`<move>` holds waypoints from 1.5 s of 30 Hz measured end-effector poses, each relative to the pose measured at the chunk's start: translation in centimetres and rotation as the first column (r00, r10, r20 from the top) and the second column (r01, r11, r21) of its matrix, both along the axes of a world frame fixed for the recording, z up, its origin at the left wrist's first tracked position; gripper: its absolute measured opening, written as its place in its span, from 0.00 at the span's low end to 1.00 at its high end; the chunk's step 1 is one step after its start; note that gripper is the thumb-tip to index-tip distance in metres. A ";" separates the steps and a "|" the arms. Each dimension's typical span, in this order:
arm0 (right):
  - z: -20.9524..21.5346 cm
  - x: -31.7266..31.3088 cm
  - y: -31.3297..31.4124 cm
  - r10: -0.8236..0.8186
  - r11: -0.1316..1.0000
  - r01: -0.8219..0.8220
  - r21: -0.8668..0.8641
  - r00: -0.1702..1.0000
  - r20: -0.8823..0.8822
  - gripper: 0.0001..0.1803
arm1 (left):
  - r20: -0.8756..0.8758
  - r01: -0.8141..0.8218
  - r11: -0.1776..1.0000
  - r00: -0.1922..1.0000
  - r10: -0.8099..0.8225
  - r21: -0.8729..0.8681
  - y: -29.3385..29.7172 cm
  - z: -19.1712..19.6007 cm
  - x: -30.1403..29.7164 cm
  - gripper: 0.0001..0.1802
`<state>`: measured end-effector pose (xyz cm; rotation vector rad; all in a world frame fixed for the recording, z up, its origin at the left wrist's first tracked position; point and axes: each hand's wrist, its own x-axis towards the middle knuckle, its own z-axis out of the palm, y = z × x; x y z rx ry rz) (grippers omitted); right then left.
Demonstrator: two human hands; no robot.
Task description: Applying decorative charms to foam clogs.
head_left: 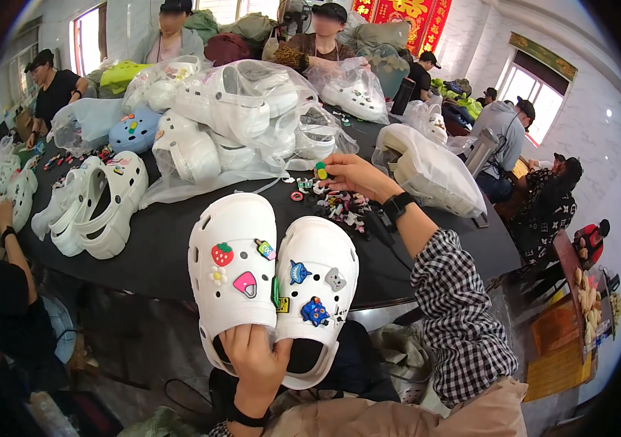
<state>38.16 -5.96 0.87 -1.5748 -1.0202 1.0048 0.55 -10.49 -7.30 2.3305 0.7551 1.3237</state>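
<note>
Black tabletop [165, 271] under white walls [598, 146], clear plastic bags of white clogs [241, 109] toward 11 o'clock, charm-studded white foam clogs [256, 312] near 6 on the curled left hand [254, 364], its fingertips hidden inside, right hand [354, 177] at 1 pinching a small green-and-yellow charm [321, 172], partly finger-covered.

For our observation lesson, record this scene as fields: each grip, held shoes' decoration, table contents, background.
Left grip: holds pair of white perforated clogs, partly inside the left one's opening
Right grip: pinches small green-and-yellow charm
Decoration: red strawberry charm, left clog; blue figure charms, right clog
Table: dark tabletop; multicoloured heap of loose charms; white clogs in clear plastic bags; light-blue clog
Background: people, some in dark caps; red-and-gold wall banner
</note>
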 end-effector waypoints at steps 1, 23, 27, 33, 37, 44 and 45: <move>0.0 -0.1 -0.4 0.000 1.000 0.000 0.003 1.000 -0.003 0.14 | -0.007 -0.004 1.000 1.000 0.004 0.001 0.0 0.0 0.0 0.25; -2.1 0.2 -5.2 -0.193 0.977 0.125 0.172 0.862 0.468 0.10 | -0.039 -0.045 0.994 0.998 0.049 0.095 -0.2 0.4 0.6 0.30; -2.5 0.3 -5.3 -0.213 0.973 0.132 0.187 0.819 0.533 0.10 | -0.081 -0.071 0.995 0.994 0.076 0.064 -0.2 0.4 0.5 0.34; -2.6 0.0 -5.7 -0.221 0.970 0.159 0.183 0.894 0.391 0.09 | -0.122 -0.035 0.998 0.992 0.043 0.060 -0.2 1.3 0.5 0.36; -1.3 -1.3 -6.2 -0.197 0.974 0.161 0.158 0.948 0.248 0.08 | -0.143 -0.029 0.998 0.989 0.037 0.059 -0.1 1.1 0.4 0.36; 1.3 -4.7 -6.8 -0.111 0.969 0.082 0.232 0.988 0.112 0.09 | -0.152 -0.028 0.999 0.988 0.033 0.039 -0.1 1.0 0.5 0.33; 1.9 -5.5 -7.1 -0.111 0.968 0.081 0.236 0.987 0.118 0.10 | -0.131 -0.038 0.997 0.990 0.046 0.068 -0.1 0.9 0.6 0.32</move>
